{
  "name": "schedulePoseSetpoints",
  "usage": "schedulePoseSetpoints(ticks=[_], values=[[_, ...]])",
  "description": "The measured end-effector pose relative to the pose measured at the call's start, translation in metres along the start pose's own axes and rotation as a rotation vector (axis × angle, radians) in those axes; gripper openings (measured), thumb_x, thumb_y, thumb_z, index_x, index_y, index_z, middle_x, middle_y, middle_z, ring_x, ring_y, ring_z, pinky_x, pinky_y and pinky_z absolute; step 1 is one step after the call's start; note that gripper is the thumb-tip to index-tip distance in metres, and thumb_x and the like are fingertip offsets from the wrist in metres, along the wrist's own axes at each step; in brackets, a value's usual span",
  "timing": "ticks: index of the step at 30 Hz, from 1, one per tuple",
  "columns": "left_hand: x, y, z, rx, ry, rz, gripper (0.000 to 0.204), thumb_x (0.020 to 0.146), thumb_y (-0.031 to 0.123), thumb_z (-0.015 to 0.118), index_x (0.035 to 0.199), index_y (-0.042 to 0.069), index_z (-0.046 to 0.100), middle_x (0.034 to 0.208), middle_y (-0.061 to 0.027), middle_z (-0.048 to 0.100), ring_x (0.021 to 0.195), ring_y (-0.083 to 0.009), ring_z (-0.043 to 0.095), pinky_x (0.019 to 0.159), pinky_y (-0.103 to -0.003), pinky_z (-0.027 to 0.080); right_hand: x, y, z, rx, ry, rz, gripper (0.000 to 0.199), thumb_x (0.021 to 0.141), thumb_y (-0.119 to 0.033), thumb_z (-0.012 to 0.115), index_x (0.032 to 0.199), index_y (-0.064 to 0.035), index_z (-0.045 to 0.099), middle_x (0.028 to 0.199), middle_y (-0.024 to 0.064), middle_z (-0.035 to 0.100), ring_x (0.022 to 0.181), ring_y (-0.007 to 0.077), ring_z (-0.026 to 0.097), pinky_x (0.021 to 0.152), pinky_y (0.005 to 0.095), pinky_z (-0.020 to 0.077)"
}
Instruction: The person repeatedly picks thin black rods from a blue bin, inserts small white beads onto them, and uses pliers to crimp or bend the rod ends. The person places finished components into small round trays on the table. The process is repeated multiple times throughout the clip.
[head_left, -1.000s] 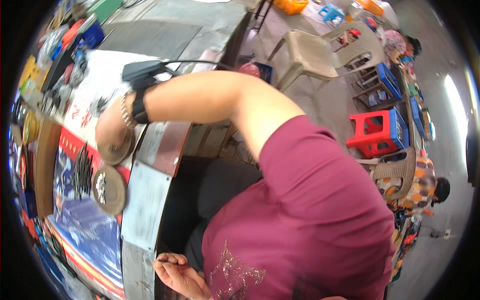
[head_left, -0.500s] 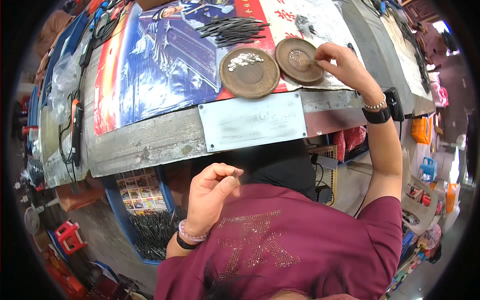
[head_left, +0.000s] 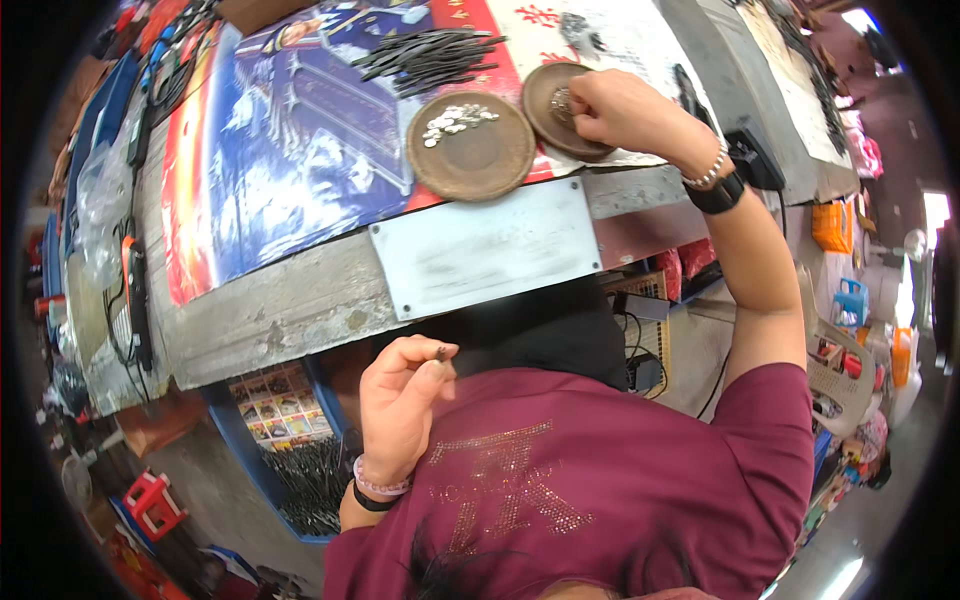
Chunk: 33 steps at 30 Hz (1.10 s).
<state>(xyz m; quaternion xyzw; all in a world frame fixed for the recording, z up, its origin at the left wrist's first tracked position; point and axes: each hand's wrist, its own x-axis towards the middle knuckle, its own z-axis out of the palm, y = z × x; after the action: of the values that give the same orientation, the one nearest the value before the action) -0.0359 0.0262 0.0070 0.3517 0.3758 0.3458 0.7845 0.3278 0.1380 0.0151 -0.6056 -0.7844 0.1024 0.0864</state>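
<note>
My left hand is raised in front of my chest, with thumb and index finger pinched on a tiny dark piece; its kind is too small to make out. Over the right-hand round brown dish, my right hand is closed, fingers curled down at some small metal bits. Whether the fingertips hold any of these is hidden. Beside it stands another brown dish, with several small silvery-white pieces in its upper part.
A pile of thin black sticks lies behind the dishes on a poster-covered bench. The pale rectangular plate sits along the front edge. A black box with a cable is right of my wrist. Below left is a blue crate.
My right hand has moved left and further over the right dish, its fingers now curled into it. The left hand keeps its pinch. The whole view has shifted slightly.
</note>
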Motion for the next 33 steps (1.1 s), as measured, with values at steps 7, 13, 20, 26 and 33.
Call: schedulePoseSetpoints(ticks=[7, 13, 20, 26, 33], values=[[-0.003, -0.003, -0.001, -0.069, -0.048, 0.004, 0.013, 0.090, 0.004, 0.060, 0.101, -0.004, 0.061, 0.096, -0.0081, 0.059, 0.074, -0.0117, 0.055, 0.066, -0.024, 0.045, 0.016, 0.001, -0.007, -0.134, -0.263, -0.012, 0.009, 0.066, -0.006, 0.055, 0.068, 0.0019, 0.053, 0.063, 0.0204, 0.055, 0.062, 0.0388, 0.055, 0.058, 0.0441, 0.0428], [-0.009, -0.005, -0.001, -0.027, -0.006, 0.046, 0.014, 0.092, 0.010, 0.061, 0.100, -0.002, 0.059, 0.083, -0.0052, 0.057, 0.066, -0.0112, 0.050, 0.061, -0.023, 0.042, -0.010, -0.004, -0.016, 0.189, 0.106, 0.018, 0.009, 0.076, -0.004, 0.059, 0.073, 0.0024, 0.053, 0.065, 0.0124, 0.058, 0.061, 0.0212, 0.059, 0.058, 0.0312, 0.0456], [-0.007, -0.004, 0.006, -0.117, -0.060, -0.010, 0.015, 0.091, 0.003, 0.057, 0.104, -0.004, 0.059, 0.091, -0.0072, 0.060, 0.071, -0.0110, 0.054, 0.067, -0.024, 0.044, -0.050, -0.033, 0.000, 1.000, 0.421, 0.276, 0.002, 0.087, 0.002, 0.057, 0.089, 0.0020, 0.056, 0.087, 0.0098, 0.064, 0.076, 0.0130, 0.065, 0.073, 0.0242, 0.0517], [0.000, -0.008, 0.016, -0.109, -0.083, -0.062, 0.016, 0.097, 0.009, 0.051, 0.107, -0.003, 0.055, 0.079, -0.0053, 0.053, 0.065, -0.0111, 0.047, 0.060, -0.024, 0.039, -0.080, -0.096, 0.015, 1.290, 0.473, 0.201, 0.015, 0.086, 0.003, 0.059, 0.100, 0.0072, 0.061, 0.090, 0.0132, 0.066, 0.077, 0.0173, 0.067, 0.075, 0.0276, 0.0544], [0.007, -0.015, 0.018, -0.494, -0.154, -0.197, 0.015, 0.094, 0.016, 0.060, 0.098, 0.003, 0.054, 0.084, -0.0059, 0.059, 0.067, -0.0108, 0.055, 0.059, -0.023, 0.046, -0.102, -0.168, 0.050, 1.720, 0.277, 0.140, 0.011, 0.088, 0.000, 0.062, 0.096, 0.0062, 0.058, 0.092, 0.0166, 0.066, 0.075, 0.0176, 0.067, 0.072, 0.0271, 0.0553]])
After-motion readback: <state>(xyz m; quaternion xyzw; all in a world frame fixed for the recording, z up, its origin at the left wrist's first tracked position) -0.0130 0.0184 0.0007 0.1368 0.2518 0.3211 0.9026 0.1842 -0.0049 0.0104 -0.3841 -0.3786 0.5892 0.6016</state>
